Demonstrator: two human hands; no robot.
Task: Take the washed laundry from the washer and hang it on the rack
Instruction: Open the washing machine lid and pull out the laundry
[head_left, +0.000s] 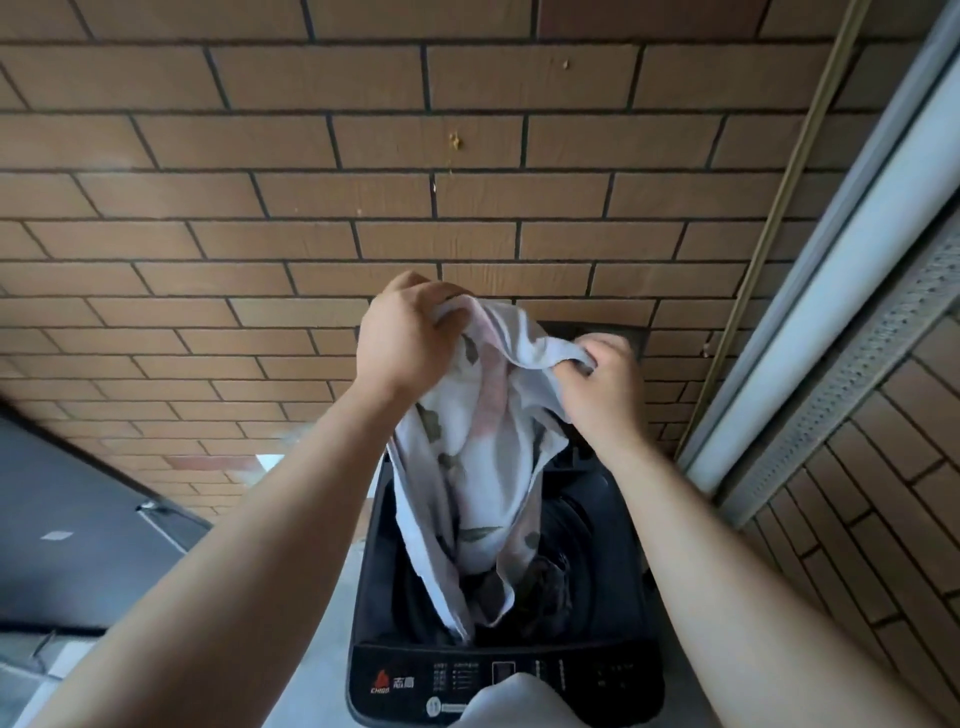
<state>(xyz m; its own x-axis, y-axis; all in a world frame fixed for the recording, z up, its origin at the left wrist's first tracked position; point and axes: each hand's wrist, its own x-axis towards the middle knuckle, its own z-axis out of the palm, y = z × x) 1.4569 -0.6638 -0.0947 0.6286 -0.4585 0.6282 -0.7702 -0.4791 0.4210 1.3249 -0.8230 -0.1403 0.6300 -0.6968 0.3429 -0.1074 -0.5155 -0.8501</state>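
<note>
Gripping the top edge of a pale patterned cloth (478, 441) above the open black washer (613, 597), the left hand (410, 338) closes its fingers on one corner while the right hand (602, 384) pinches the other, the cloth's lower end hanging into the drum over dark laundry (550, 582)

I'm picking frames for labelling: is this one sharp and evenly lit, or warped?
Head view: wide-angle bends the brick wall lines; daylight is even and soft, no glare; the cloth and both hands are slightly soft; the washer drum is dark, detail lost.
</note>
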